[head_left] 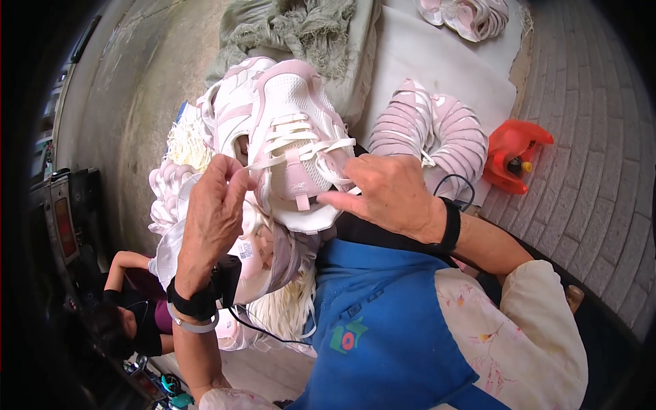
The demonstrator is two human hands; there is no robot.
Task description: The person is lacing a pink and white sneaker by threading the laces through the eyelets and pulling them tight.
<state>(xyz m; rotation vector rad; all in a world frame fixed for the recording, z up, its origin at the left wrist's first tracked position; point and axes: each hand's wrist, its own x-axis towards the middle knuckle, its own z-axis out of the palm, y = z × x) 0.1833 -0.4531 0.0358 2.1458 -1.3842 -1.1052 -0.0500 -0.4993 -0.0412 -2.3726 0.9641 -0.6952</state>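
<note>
A white and pink sneaker upper (290, 102) lies in front of me, its toe pointing away. A white lace (277, 160) zigzags through its eyelets, and loose lengths run out to either side. My left hand (217, 205) is closed, thumb and forefinger pinching the lace at the upper's left edge. At the right edge, my right hand (389, 195) has its fingers curled near the other lace length, the thumb stretched toward the pink tongue (301, 179). The right fingertips are partly hidden, so their hold on the lace cannot be made out fully.
Nested stacks of pink uppers (459, 140) lie to the right, beside a red plastic object (512, 156). Bundles of cream laces (188, 145) and more uppers (174, 191) are at the left. Grey-green cloth (287, 34) lies beyond. Another person (133, 311) is at lower left.
</note>
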